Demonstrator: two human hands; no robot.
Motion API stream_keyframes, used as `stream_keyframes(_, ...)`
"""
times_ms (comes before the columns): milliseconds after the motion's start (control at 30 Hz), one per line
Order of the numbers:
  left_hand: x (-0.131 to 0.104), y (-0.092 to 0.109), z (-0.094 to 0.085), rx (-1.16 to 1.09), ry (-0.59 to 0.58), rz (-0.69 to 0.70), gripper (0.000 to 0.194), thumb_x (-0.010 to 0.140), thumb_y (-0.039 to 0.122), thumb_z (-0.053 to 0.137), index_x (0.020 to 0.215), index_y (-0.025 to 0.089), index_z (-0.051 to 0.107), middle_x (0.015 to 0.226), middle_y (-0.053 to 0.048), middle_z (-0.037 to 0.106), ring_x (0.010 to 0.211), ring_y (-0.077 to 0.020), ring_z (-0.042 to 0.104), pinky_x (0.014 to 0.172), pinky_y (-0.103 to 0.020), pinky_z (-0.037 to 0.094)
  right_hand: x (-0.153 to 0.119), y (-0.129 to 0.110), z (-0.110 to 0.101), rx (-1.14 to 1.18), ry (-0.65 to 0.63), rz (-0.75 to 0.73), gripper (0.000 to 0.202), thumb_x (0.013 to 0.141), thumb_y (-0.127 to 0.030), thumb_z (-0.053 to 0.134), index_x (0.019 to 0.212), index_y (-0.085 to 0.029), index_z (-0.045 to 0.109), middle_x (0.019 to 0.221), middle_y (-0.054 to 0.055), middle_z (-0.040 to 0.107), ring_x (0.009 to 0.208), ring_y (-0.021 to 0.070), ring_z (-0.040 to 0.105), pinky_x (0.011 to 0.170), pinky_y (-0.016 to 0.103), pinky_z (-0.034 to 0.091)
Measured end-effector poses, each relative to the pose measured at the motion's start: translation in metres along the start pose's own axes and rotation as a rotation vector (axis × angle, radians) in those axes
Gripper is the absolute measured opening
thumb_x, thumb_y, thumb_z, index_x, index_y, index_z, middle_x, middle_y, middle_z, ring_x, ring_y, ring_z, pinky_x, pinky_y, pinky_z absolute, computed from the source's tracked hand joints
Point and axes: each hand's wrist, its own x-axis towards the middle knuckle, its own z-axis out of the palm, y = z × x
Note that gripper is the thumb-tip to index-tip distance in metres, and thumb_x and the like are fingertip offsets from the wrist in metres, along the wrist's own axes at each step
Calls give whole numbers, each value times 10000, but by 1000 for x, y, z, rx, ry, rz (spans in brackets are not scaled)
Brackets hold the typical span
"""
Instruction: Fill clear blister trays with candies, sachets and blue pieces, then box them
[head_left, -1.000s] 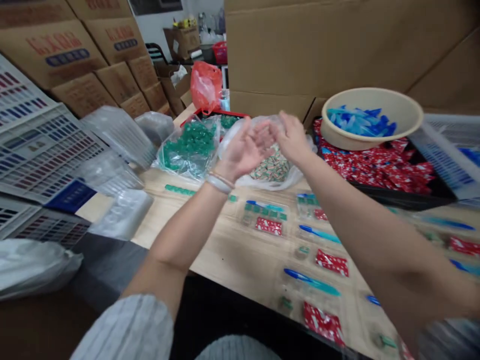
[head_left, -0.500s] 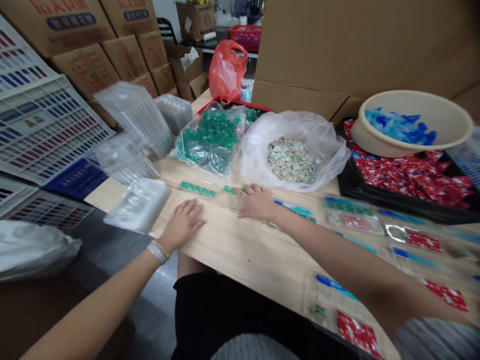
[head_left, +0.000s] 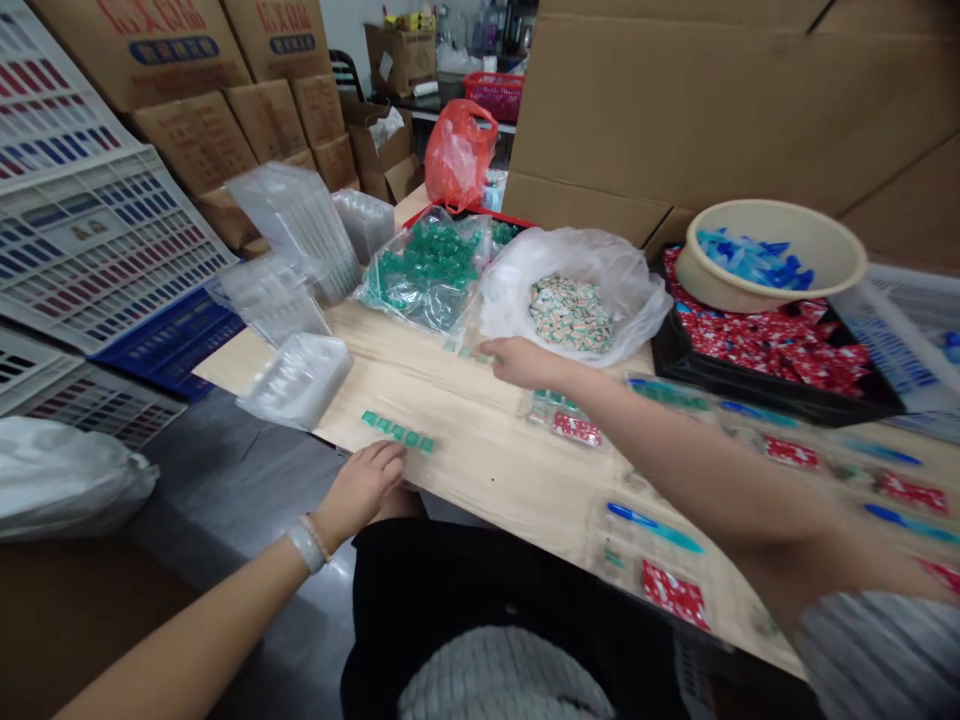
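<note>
My left hand (head_left: 365, 482) is at the table's front edge with its fingers together, closed on the near side of a clear plastic tray. A row of green square pieces (head_left: 397, 431) lies in that tray, just beyond the fingertips. My right hand (head_left: 523, 362) reaches across the table, its fingers curled and the index finger towards a second short row of green pieces (head_left: 466, 351). What those fingers grip, if anything, is hidden. Just behind it stand an open plastic bag of small printed packets (head_left: 571, 315) and a clear bag of green pieces (head_left: 431, 255).
Stacked clear trays (head_left: 300, 380) stand at the left. A cream bowl (head_left: 772, 285) of blue pieces rests over a black tray (head_left: 750, 383) of red packets. Filled trays with blue pens (head_left: 652, 527) and red packets (head_left: 675, 592) line the right. Crates (head_left: 142, 235) and cartons (head_left: 199, 140) border the left.
The row of green pieces by my left hand has come nearer the table's front edge, and that hand has drawn back. My right hand has moved slightly away from me, its fingers now more curled.
</note>
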Motion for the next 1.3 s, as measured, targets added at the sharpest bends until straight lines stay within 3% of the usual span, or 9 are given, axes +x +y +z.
stream_keyframes(133, 20, -14, -27, -270, 254, -215, 126, 812, 273, 457, 832, 175, 533, 927, -66, 628, 861, -178, 590, 776, -314, 457, -27, 9, -24, 778, -253, 119, 479, 695, -108, 506, 1163, -191, 449, 1080, 84, 584, 840, 178, 600, 700, 320, 490)
stream_keyframes(233, 52, -20, -44, -559, 579, -437, 306, 783, 281, 489, 1067, 182, 433, 880, -58, 623, 755, -160, 617, 658, -281, 497, -49, 18, -8, 1195, -346, 178, 429, 695, -140, 530, 1117, -172, 456, 1093, 106, 578, 832, 185, 613, 697, 340, 499)
stream_keyframes(333, 82, -13, -45, -892, 717, -562, 486, 757, 246, 474, 1210, 237, 297, 926, -48, 593, 640, -129, 617, 495, -227, 489, -67, 24, 20, 1469, -337, 158, 392, 697, -128, 520, 1084, -161, 466, 1109, 113, 574, 849, 189, 617, 726, 358, 494)
stream_keyframes(533, 101, 28, -21, -1291, 459, -746, 226, 670, 249, 513, 859, 138, 567, 915, -62, 571, 677, -136, 610, 505, -219, 491, -103, 22, 51, 1759, -132, 113, 311, 711, -91, 478, 1014, -159, 495, 1102, 104, 586, 888, 194, 612, 721, 355, 490)
stream_keyframes(733, 114, 75, -21, -1260, 95, -630, 394, 668, 456, 580, 875, 122, 601, 967, -95, 585, 756, -180, 598, 537, -251, 499, -119, 1, 63, 1838, 161, 229, 280, 706, -100, 506, 973, -167, 551, 977, 65, 640, 812, 165, 617, 728, 342, 482)
stream_keyframes(833, 123, 86, -17, -1227, 22, -542, 388, 628, 448, 631, 839, 123, 604, 843, -69, 592, 733, -172, 583, 513, -229, 476, -113, -10, 60, 1739, 308, 338, 229, 680, -121, 572, 906, -150, 594, 891, 59, 650, 782, 163, 605, 708, 317, 481)
stream_keyframes(1033, 126, 76, -3, -1505, 29, -572, 311, 647, 385, 646, 837, 145, 588, 868, -42, 570, 734, -125, 569, 576, -218, 465, -100, -3, 45, 1712, 149, 183, 349, 850, -395, 374, 967, -168, 611, 982, 80, 620, 891, 166, 563, 741, 316, 464)
stream_keyframes(1167, 128, 58, 10, -1662, -18, -662, 326, 681, 382, 623, 896, 140, 588, 808, -43, 584, 636, -84, 544, 549, -183, 433, -76, 0, 43, 1704, 50, 164, 341, 859, -326, 325, 1070, -182, 551, 990, 79, 609, 868, 161, 570, 752, 339, 461)
stream_keyframes(1300, 132, 37, 17, -1620, -21, -733, 354, 710, 423, 575, 925, 143, 583, 740, -30, 586, 540, -75, 508, 486, -179, 396, -33, -12, 56, 1444, 175, 219, 320, 731, -238, 523, 1047, -196, 544, 883, 33, 600, 748, 137, 565, 655, 287, 468)
